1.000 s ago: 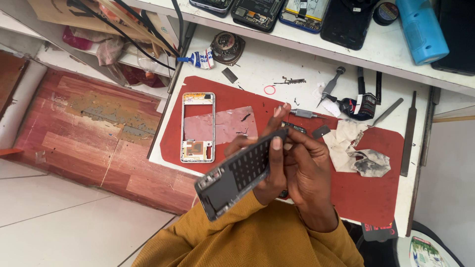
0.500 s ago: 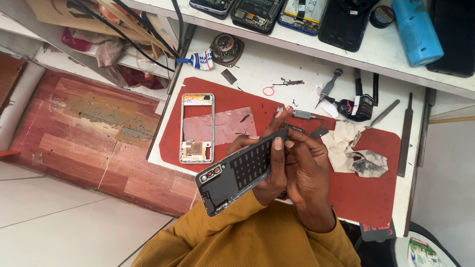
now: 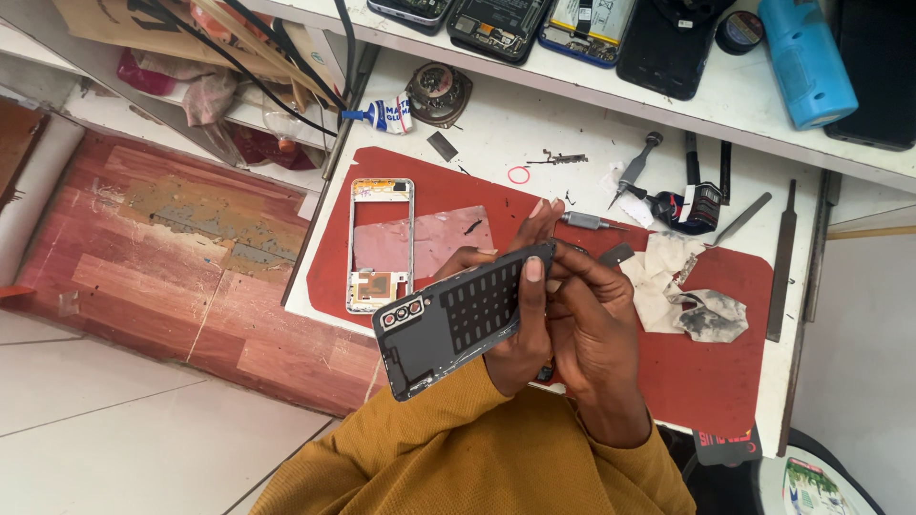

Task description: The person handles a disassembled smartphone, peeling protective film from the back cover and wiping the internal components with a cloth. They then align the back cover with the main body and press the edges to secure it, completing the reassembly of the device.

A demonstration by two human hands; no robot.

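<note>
Both hands' fingers (image 3: pixel 532 272) curl closed around the dark phone back cover (image 3: pixel 458 319).

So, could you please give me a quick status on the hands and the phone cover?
Left hand and right hand both grip the back cover, lifted above the red mat. Nothing blocking.

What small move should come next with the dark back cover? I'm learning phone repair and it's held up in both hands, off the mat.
Probably lower the dark back cover toward the white phone frame lying on the red mat. The left hand grips the cover's near end with its thumb on top, the right hand works at the same end, and the frame lies open just beyond.
</note>
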